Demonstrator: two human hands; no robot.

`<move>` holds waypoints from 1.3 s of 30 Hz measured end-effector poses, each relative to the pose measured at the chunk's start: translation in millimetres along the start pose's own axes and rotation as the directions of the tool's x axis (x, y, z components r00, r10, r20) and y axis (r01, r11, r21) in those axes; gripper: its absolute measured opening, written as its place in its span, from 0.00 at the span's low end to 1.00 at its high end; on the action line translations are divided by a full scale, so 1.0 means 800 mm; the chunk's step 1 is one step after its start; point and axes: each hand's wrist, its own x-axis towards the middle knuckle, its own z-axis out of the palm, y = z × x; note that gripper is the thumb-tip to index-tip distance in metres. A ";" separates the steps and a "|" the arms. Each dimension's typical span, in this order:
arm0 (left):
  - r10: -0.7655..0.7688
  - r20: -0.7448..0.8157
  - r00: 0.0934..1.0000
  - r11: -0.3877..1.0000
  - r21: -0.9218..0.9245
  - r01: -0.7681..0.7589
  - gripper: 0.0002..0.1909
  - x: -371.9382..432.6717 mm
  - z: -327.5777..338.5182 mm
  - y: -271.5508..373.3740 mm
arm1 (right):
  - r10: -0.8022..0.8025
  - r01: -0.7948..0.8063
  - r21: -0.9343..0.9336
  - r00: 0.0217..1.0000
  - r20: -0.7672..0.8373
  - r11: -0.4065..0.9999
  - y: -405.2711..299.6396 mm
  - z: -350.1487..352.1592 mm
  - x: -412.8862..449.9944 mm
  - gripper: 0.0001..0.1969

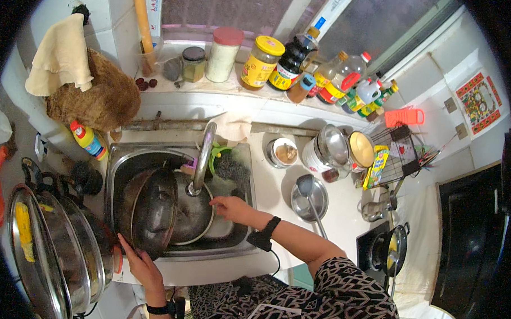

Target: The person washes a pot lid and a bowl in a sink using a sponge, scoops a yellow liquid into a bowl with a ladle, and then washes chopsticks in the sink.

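Observation:
A dark wok (pixel 154 211) is tilted on its side over the left part of the steel sink (pixel 111 175). My left hand (pixel 140 263) grips it at its near lower edge; the exact hold is partly hidden. Behind it, a round pan with a pale rim (pixel 194 225) lies in the sink beneath the chrome faucet (pixel 207 158). My right hand (pixel 234 211) is over the sink, fingers apart, fingertips at that rim. Whether they touch it I cannot tell. A green strainer (pixel 219 158) and a dark scouring mesh (pixel 234 165) sit at the sink's far right corner.
Several pot lids (pixel 79 246) stand at the left. A steel bowl (pixel 309 199) with a ladle (pixel 307 186) and a small white bowl (pixel 285 151) rest on the right counter. Jars and sauce bottles (pixel 290 61) line the windowsill. A pan (pixel 398 251) sits farther right.

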 end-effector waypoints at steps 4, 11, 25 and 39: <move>-0.078 -0.020 0.997 0.994 0.079 0.079 0.32 0.001 -0.028 0.005 | -0.074 0.067 -0.204 0.997 -0.031 0.977 -0.011 0.011 -0.030 0.17; 0.295 -0.305 0.905 0.955 0.117 -0.272 0.30 -0.025 -0.051 0.027 | -0.171 0.149 -0.224 0.982 -0.082 0.963 0.004 0.012 -0.102 0.16; 0.500 -0.412 0.762 0.866 0.256 -0.430 0.34 -0.084 -0.083 0.106 | -0.071 0.039 -0.084 0.907 -0.415 0.996 0.109 -0.039 -0.352 0.15; 0.438 -0.547 0.714 0.893 0.356 -0.275 0.34 -0.107 -0.080 0.130 | 0.091 -0.070 0.059 0.827 -0.554 0.996 0.170 -0.042 -0.465 0.15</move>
